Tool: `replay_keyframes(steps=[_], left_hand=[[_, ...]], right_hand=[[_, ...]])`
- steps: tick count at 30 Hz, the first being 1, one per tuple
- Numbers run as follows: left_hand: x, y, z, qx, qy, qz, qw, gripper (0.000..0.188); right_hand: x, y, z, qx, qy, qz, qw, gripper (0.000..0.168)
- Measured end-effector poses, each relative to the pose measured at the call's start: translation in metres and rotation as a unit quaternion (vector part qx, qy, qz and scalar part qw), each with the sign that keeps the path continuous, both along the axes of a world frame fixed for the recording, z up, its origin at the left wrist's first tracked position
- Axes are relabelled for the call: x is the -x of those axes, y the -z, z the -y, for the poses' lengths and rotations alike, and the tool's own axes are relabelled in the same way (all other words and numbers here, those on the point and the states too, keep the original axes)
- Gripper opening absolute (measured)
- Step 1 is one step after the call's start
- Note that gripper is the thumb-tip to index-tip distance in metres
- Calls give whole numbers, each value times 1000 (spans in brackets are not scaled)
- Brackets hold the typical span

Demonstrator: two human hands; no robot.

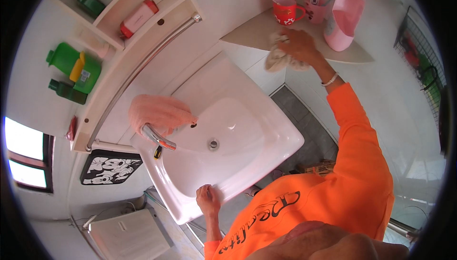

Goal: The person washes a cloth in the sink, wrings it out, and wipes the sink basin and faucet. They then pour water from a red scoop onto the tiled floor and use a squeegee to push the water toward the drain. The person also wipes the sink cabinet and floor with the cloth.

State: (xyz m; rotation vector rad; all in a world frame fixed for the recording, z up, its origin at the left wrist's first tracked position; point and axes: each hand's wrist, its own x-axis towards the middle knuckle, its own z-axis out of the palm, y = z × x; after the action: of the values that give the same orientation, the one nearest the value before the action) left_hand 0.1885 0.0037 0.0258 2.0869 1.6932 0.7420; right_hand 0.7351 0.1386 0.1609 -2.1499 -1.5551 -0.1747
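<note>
My right hand (298,44), a bracelet at its wrist, is closed on a crumpled beige cloth (278,56) at the front edge of the corner shelf (250,31). Part of the cloth hangs over that edge. Just behind it stand a red mug (284,12) holding a toothbrush and a pink cup (316,12) with a tube inside. A pink plastic holder (342,24) is to the right. My left hand (208,197), its fingers curled, rests at the near rim of the white washbasin (282,145); nothing shows in it.
A pink towel (157,112) lies behind the chrome faucet (157,137), near a yellow-black handle (157,152). Wall shelving with a metal rail (142,71) holds green bottles (87,1) and a red-and-white box (139,18). A wire basket (419,56) hangs at right, a white washing machine (128,235) stands lower left.
</note>
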Motion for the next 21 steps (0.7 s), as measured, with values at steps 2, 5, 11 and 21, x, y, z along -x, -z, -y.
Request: replay_keyframes(steps=[2, 5, 11, 21], left_hand=[[4, 1, 2, 7, -11, -7, 1000, 12], [5, 3, 6, 29, -35, -15, 999, 11], [-2, 2, 1, 35, -24, -20, 999, 12], [7, 11, 3, 17, -6, -3, 1000, 12]], right_hand=[[-7, 0, 19, 20, 83, 10, 996, 44], [-12, 1, 31, 23, 142, 44, 989, 42], [-50, 11, -20, -38, 194, 44, 979, 41], [3, 12, 91, -19, 40, 75, 996, 37]])
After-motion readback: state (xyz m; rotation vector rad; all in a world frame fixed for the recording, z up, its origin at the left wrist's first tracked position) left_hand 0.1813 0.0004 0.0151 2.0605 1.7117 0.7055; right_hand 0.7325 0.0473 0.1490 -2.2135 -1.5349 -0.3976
